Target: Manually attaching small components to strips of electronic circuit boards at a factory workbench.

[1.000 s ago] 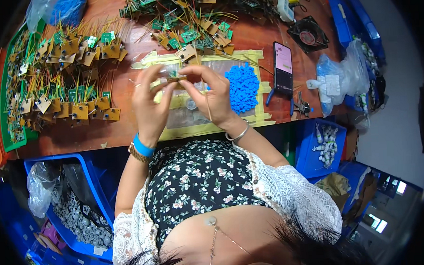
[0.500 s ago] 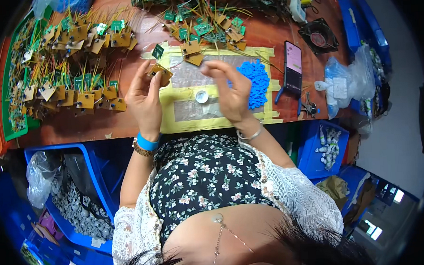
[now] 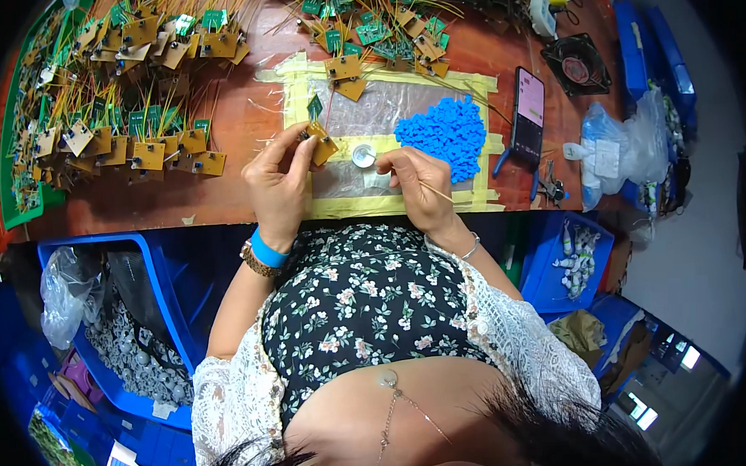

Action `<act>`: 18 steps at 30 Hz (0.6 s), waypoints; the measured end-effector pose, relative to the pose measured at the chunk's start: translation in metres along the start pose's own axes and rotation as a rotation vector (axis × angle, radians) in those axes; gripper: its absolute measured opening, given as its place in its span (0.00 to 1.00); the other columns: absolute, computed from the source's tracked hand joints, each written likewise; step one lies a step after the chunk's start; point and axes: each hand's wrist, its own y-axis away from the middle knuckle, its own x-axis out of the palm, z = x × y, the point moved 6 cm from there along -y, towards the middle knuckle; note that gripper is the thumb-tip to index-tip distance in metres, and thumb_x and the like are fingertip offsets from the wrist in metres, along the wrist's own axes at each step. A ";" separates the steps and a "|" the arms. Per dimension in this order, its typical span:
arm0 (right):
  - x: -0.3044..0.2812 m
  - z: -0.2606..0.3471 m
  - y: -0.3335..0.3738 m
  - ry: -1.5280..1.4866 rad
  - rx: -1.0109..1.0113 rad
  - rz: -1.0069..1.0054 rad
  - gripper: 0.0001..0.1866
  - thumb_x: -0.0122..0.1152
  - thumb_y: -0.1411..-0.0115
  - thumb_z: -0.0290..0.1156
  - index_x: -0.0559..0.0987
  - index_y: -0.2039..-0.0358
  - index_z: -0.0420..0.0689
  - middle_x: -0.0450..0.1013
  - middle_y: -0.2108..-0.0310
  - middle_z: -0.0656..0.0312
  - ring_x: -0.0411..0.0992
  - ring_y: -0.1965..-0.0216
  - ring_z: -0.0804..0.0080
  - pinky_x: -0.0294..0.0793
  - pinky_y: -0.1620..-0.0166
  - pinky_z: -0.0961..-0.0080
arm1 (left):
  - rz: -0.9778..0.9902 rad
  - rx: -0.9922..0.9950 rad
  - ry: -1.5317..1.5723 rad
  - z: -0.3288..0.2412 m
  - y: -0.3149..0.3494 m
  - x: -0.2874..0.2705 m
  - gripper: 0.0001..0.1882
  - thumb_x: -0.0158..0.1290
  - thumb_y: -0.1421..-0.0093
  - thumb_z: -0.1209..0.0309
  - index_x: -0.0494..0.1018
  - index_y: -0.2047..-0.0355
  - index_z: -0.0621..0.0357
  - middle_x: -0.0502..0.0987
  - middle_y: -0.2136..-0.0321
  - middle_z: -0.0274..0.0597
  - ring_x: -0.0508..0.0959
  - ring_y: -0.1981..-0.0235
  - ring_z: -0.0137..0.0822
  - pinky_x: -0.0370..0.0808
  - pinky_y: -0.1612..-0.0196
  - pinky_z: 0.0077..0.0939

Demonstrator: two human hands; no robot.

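Observation:
My left hand (image 3: 275, 187) pinches a small brown circuit board (image 3: 325, 145) between thumb and fingertips. A little green board (image 3: 314, 107) stands up from its far end. My right hand (image 3: 425, 185) is closed around a thin, light-coloured stick (image 3: 438, 192). The stick's tip reaches into a small round white dish (image 3: 356, 159), which sits on the taped plastic sheet (image 3: 337, 183) between my hands. Whether the tip carries a brush or swab is too small to tell. A heap of small blue pieces (image 3: 444, 134) lies just beyond my right hand.
Rows of wired brown boards (image 3: 149, 155) cover the left of the table, and more wired boards (image 3: 345, 69) lie at the back. On the right are a phone (image 3: 527, 110), pliers (image 3: 550, 188), a black fan (image 3: 576, 64) and a plastic bag (image 3: 603, 156). Blue bins (image 3: 164, 300) stand below.
My right hand has come down and now holds the stick with its tip in the dish. The left hand has moved right and slightly nearer with the circuit board.

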 end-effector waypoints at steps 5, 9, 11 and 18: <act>0.001 -0.002 0.001 0.021 -0.017 0.034 0.21 0.43 0.29 0.36 0.78 0.69 0.35 0.74 0.75 0.60 0.69 0.77 0.78 0.68 0.72 0.83 | 0.123 -0.227 0.160 0.008 0.007 0.005 0.17 0.54 0.40 0.82 0.72 0.50 0.70 0.76 0.68 0.37 0.79 0.68 0.28 0.82 0.63 0.21; -0.008 0.003 0.001 -0.177 0.075 -0.027 0.23 0.40 0.28 0.38 0.78 0.69 0.35 0.75 0.74 0.59 0.70 0.76 0.79 0.68 0.72 0.84 | 0.163 -0.316 0.215 0.012 0.011 0.005 0.19 0.54 0.41 0.83 0.70 0.48 0.71 0.75 0.67 0.38 0.80 0.68 0.30 0.81 0.62 0.21; -0.009 0.009 0.000 -0.213 0.074 -0.012 0.24 0.39 0.28 0.40 0.78 0.68 0.35 0.75 0.73 0.59 0.70 0.75 0.79 0.68 0.71 0.84 | 0.167 -0.441 0.305 0.016 0.013 0.008 0.22 0.55 0.43 0.84 0.68 0.48 0.75 0.78 0.67 0.44 0.81 0.68 0.30 0.81 0.62 0.20; 0.013 0.015 -0.008 -0.396 0.074 0.004 0.26 0.38 0.28 0.45 0.77 0.65 0.35 0.76 0.71 0.58 0.70 0.74 0.80 0.67 0.71 0.85 | 0.169 -0.512 0.392 0.015 0.015 0.018 0.23 0.56 0.43 0.84 0.67 0.47 0.75 0.79 0.67 0.46 0.81 0.69 0.31 0.80 0.63 0.19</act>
